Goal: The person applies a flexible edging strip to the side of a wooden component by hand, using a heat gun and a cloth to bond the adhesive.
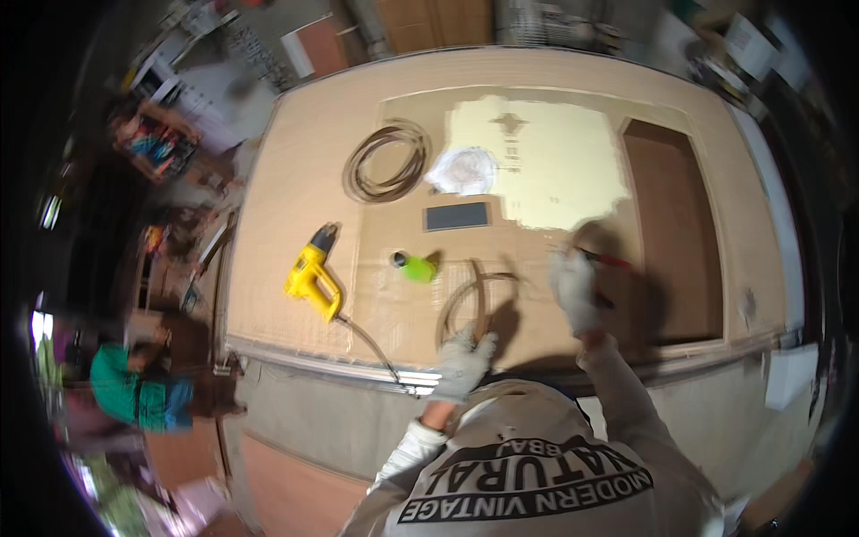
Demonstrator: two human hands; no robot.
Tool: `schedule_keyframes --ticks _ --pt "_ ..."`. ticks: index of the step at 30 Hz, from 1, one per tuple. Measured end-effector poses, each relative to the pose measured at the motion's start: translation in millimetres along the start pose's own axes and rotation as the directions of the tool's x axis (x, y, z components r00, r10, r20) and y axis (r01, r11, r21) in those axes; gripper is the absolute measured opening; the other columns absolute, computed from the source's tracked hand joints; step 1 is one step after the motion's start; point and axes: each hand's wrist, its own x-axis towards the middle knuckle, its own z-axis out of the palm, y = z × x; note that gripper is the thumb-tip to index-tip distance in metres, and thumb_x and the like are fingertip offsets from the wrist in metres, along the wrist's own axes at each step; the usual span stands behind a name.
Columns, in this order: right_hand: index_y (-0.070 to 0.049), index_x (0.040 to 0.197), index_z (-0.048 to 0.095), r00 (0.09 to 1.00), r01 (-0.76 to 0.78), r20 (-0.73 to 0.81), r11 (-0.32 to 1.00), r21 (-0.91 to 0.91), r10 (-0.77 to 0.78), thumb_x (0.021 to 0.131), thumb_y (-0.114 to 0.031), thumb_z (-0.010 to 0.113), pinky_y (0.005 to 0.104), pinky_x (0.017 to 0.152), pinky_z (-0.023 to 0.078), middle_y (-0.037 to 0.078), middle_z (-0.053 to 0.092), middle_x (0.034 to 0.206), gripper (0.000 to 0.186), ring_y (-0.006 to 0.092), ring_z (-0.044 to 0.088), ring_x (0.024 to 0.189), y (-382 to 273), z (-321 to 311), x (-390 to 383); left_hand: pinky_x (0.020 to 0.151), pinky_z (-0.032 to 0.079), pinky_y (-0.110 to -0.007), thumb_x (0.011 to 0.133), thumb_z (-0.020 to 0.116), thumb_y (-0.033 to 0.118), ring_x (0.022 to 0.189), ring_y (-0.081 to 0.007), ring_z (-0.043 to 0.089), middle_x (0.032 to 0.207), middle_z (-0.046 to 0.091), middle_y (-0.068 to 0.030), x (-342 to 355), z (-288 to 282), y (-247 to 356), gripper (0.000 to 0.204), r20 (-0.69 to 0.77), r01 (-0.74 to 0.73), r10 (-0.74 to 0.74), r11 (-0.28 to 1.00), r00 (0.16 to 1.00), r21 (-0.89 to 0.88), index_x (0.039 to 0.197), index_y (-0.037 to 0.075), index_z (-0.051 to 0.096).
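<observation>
My left hand (463, 365), in a pale work glove, is closed round a looped brown strip (480, 295) near the table's front edge. The strip curves up from my fingers, with its loop over the cardboard. My right hand (575, 285), also gloved, is to the right and farther forward. It grips a red-handled tool (610, 260) whose kind is lost in motion blur. Left of my hands lie a green bottle with a dark cap (416, 268) and a yellow heat gun (311, 279). The heat gun's cord runs toward the front edge.
A cardboard-covered table (277, 188) fills the middle. On it lie a brown strip coil (390, 161), a white crumpled bag (465, 170), a dark flat block (456, 217), a pale yellow sheet (573, 161) and a brown panel (671, 237). People (134, 389) are at the left.
</observation>
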Motion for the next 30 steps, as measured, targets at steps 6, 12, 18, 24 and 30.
schedule_keyframes --ticks 6,12,18,24,30 --pt "-0.008 0.118 0.064 0.960 0.223 0.038 0.674 -0.704 -0.278 0.088 -0.029 0.064 0.0541 0.092 0.049 0.018 0.066 0.121 0.036 0.0376 0.061 0.115 111.2 27.6 -6.2 0.057 0.049 -0.037 0.097 0.071 0.022 0.059 -0.0182 0.062 0.071 0.069 -0.0076 5.0 14.8 32.0 0.031 -0.017 -0.120 0.119 0.990 0.993 -0.072 0.121 0.002 0.068" --pt "-0.001 0.128 0.063 0.834 0.300 -0.190 0.716 -0.630 -0.517 0.091 -0.018 0.062 0.0528 0.110 0.042 0.021 0.061 0.130 0.041 0.0385 0.053 0.128 120.7 -15.8 -126.1 0.075 0.055 -0.045 0.097 0.065 0.017 0.085 -0.0389 0.072 0.097 0.073 -0.0246 45.2 84.9 -9.5 0.051 0.101 -0.289 0.275 0.939 0.956 0.185 0.139 -0.009 0.052" --pt "-0.002 0.121 0.067 0.999 0.007 -0.042 0.868 -0.496 -0.032 0.091 -0.016 0.061 0.0473 0.099 0.051 0.020 0.068 0.118 0.033 0.0377 0.064 0.114 213.1 -70.9 -245.0 0.116 0.040 -0.045 0.099 0.062 0.020 0.139 -0.0437 0.048 0.151 0.048 -0.0298 80.6 144.9 -19.6 0.067 0.071 -0.363 0.364 0.856 0.929 0.368 0.154 -0.007 0.036" --pt "-0.007 0.103 0.073 0.972 0.075 0.220 0.779 -0.623 0.081 0.090 -0.022 0.063 0.0479 0.080 0.057 0.015 0.074 0.099 0.023 0.0361 0.072 0.089 272.2 -113.0 -331.9 0.115 0.041 -0.047 0.098 0.064 0.015 0.138 -0.0417 0.049 0.153 0.047 -0.0266 94.1 151.5 -38.0 0.063 0.022 -0.537 0.632 0.640 0.775 0.549 0.155 0.000 0.039" --pt "-0.015 0.105 0.081 0.994 0.088 0.103 0.751 -0.654 -0.026 0.083 -0.034 0.071 0.0462 0.085 0.057 0.020 0.075 0.110 0.031 0.0332 0.073 0.102 481.6 -99.2 -377.3 0.109 0.048 -0.035 0.099 0.058 0.000 0.136 -0.0311 0.056 0.162 0.040 -0.0173 0.9 219.6 -39.7 0.059 0.310 -0.247 0.181 0.950 0.934 0.192 0.155 0.003 0.041"
